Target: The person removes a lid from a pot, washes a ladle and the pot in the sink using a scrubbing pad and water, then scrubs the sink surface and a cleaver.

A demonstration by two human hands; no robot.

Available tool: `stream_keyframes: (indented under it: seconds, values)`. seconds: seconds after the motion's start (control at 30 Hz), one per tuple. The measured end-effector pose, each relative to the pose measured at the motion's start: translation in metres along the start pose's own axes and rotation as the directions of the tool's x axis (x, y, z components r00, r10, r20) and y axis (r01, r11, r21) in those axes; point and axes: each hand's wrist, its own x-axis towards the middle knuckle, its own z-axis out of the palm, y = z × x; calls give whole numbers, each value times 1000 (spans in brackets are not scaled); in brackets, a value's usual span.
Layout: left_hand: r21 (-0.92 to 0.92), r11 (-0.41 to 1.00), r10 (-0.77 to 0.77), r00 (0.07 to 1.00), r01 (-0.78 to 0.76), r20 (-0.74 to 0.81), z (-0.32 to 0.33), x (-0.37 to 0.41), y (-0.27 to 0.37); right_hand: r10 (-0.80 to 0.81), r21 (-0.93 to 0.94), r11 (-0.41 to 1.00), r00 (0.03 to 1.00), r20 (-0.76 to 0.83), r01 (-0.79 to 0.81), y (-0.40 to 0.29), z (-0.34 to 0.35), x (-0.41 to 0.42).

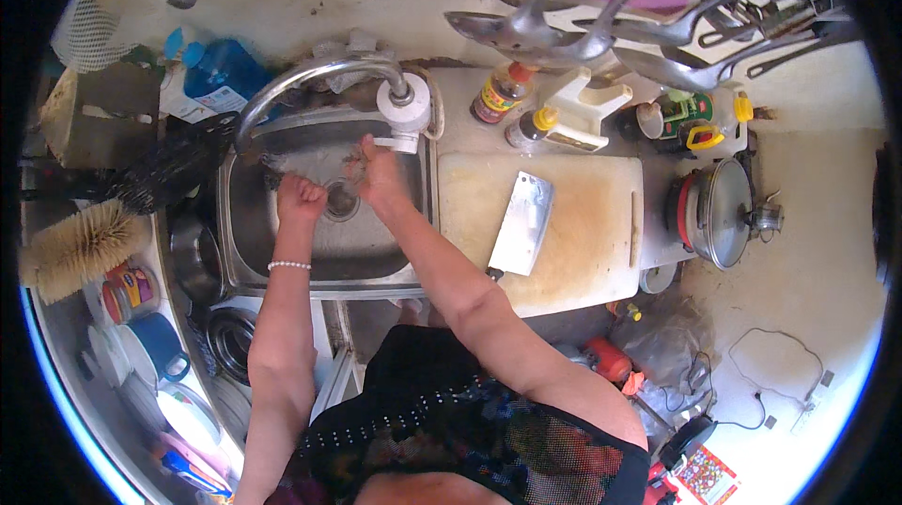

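Observation:
My left hand (301, 198) hangs over the stainless steel sink (246, 258) with its fingers curled in; nothing shows in it. A pearl bracelet (289, 265) circles that wrist. My right hand (380, 179) is over the sink too, right of the drain (343, 200). Its fingers are apart and slightly blurred, with one fingertip at the end of the white tap lever (392, 144); I cannot tell if they touch. The curved metal spout (282, 87) of the tap arches over the sink's back left. Water appears to splash near its outlet.
Right of the sink, a cleaver (525, 223) lies on a cutting board (592, 237). Behind stand sauce bottles (499, 98); ladles (599, 36) hang above. A lidded pot (726, 212) sits far right. Left are a bristle brush (84, 248) and a blue mug (151, 343).

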Motion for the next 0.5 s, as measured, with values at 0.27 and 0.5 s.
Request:
stream_keyframes:
  seconds: [0.27, 0.5]
  values:
    - [273, 962, 13, 995, 15, -100, 10, -11, -11, 19, 125, 992, 996, 83, -29, 16, 1, -9]
    - [291, 954, -151, 957, 76, 246, 18, -87, -53, -476, -614, -285, 447, 757, 736, 35, -9, -66]
